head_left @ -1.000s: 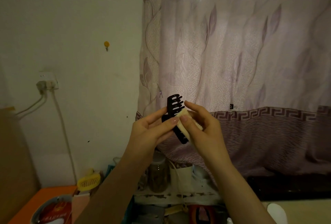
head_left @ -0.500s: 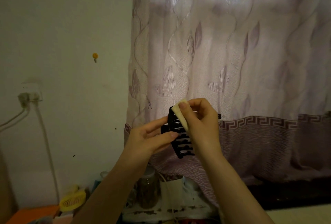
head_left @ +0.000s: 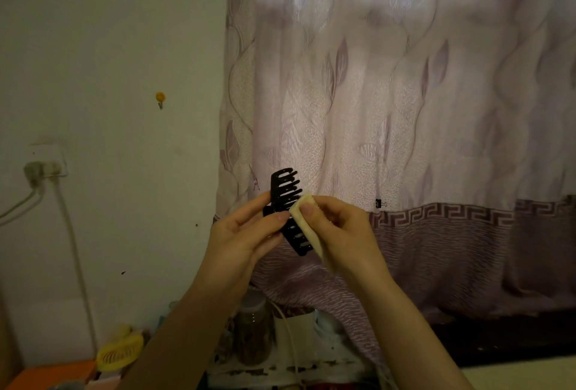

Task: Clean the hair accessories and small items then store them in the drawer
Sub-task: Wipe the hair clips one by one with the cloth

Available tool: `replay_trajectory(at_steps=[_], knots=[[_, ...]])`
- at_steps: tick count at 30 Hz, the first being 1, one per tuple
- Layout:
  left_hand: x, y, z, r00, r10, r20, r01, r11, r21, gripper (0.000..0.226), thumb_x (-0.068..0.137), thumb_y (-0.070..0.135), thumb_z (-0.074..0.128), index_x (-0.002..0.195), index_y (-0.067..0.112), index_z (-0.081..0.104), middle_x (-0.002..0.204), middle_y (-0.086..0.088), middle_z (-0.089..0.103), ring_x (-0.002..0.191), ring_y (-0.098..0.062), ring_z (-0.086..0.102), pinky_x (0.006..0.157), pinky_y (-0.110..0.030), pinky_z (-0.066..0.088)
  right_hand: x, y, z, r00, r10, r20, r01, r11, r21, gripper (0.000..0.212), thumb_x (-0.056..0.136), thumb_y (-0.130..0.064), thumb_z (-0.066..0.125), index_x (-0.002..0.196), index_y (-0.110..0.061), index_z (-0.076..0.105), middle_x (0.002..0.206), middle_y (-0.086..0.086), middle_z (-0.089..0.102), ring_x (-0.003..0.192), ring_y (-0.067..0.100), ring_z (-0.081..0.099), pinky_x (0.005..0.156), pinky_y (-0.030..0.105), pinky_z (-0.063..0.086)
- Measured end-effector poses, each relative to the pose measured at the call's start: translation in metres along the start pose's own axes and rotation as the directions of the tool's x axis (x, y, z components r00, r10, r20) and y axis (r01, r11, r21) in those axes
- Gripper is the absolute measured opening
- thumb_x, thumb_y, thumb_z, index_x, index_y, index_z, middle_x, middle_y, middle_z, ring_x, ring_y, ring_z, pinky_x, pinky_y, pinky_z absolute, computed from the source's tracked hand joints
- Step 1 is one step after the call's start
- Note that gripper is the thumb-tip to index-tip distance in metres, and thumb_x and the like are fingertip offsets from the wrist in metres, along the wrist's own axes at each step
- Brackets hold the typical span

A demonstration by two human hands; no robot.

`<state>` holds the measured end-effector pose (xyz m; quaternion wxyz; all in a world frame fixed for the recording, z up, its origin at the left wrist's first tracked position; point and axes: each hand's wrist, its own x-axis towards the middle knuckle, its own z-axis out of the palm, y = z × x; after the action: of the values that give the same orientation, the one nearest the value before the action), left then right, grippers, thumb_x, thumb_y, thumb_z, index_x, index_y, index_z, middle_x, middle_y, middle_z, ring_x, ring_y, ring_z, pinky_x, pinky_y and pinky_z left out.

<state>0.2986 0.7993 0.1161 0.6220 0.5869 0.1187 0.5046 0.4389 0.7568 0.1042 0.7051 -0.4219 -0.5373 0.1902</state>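
A black claw hair clip (head_left: 285, 189) is held up in front of the curtain, teeth pointing right. My left hand (head_left: 246, 235) pinches its hinge between thumb and fingers. My right hand (head_left: 338, 230) pinches a folded cream cloth (head_left: 307, 224) and presses it against the clip's middle teeth. The cloth hides part of the clip's lower half. No drawer is in view.
A patterned mauve curtain (head_left: 405, 140) hangs close behind the hands. Below stand a glass jar (head_left: 254, 332), a white cord and clutter on a shelf. A yellow fan (head_left: 120, 354) sits at the lower left by an orange surface. A wall socket (head_left: 46, 167) has cables plugged in.
The cloth in my right hand slid from the clip's top end down to its middle, uncovering the upper teeth. My left hand kept its hold on the clip.
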Motion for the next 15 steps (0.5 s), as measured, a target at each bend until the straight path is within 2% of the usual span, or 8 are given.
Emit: replay_trajectory(at_steps=[4, 7, 9, 13, 15], knots=[[0.0, -0.002, -0.004, 1.0, 0.001, -0.001, -0.001, 1.0, -0.012, 0.05, 0.068, 0.009, 0.064, 0.117, 0.01, 0.062, 0.104, -0.007, 0.073, 0.098, -0.017, 0.069, 0.08, -0.024, 0.056, -0.003, 0.004, -0.002, 0.999, 0.045, 0.015, -0.046, 0.996, 0.079, 0.021, 0.082, -0.019, 0.064, 0.1, -0.011, 0.072, 0.092, 0.007, 0.075, 0.085, 0.017, 0.07, 0.078, 0.026, 0.056], [-0.001, -0.002, -0.006, 1.0, 0.012, 0.014, -0.012, 1.0, 0.016, 0.052, 0.069, 0.01, 0.065, 0.12, 0.01, 0.061, 0.107, -0.007, 0.072, 0.1, -0.018, 0.068, 0.082, -0.026, 0.056, -0.004, 0.006, -0.001, 0.998, 0.061, -0.004, -0.06, 0.992, 0.108, 0.027, 0.079, -0.025, 0.065, 0.1, -0.01, 0.073, 0.091, 0.009, 0.075, 0.086, 0.019, 0.071, 0.08, 0.03, 0.056], [-0.002, -0.002, -0.007, 1.0, 0.016, 0.017, -0.017, 0.998, 0.057, 0.055, 0.067, 0.011, 0.067, 0.121, 0.011, 0.061, 0.107, -0.007, 0.072, 0.1, -0.018, 0.068, 0.083, -0.027, 0.056, -0.005, 0.008, -0.002, 0.998, 0.062, -0.011, -0.06, 0.994, 0.089, 0.029, 0.078, -0.029, 0.064, 0.098, -0.011, 0.074, 0.088, 0.009, 0.075, 0.086, 0.022, 0.071, 0.079, 0.033, 0.056], [-0.002, 0.001, -0.011, 0.998, 0.027, 0.048, -0.035, 0.985, 0.169, 0.053, 0.06, 0.01, 0.071, 0.113, 0.014, 0.066, 0.1, -0.007, 0.073, 0.095, -0.019, 0.07, 0.078, -0.026, 0.057, -0.008, 0.009, -0.001, 0.992, 0.094, -0.081, -0.081, 0.986, 0.147, 0.019, 0.087, -0.012, 0.061, 0.099, -0.001, 0.071, 0.084, 0.009, 0.075, 0.078, 0.017, 0.071, 0.076, 0.031, 0.057], [-0.003, 0.002, -0.013, 0.997, 0.019, 0.081, -0.038, 0.97, 0.24, 0.051, 0.058, 0.01, 0.073, 0.109, 0.017, 0.068, 0.098, -0.005, 0.074, 0.093, -0.017, 0.07, 0.077, -0.024, 0.056, -0.007, 0.01, -0.003, 0.986, 0.095, -0.133, -0.074, 0.985, 0.158, 0.022, 0.084, -0.018, 0.064, 0.098, -0.004, 0.073, 0.084, 0.011, 0.075, 0.081, 0.021, 0.072, 0.078, 0.035, 0.058]])
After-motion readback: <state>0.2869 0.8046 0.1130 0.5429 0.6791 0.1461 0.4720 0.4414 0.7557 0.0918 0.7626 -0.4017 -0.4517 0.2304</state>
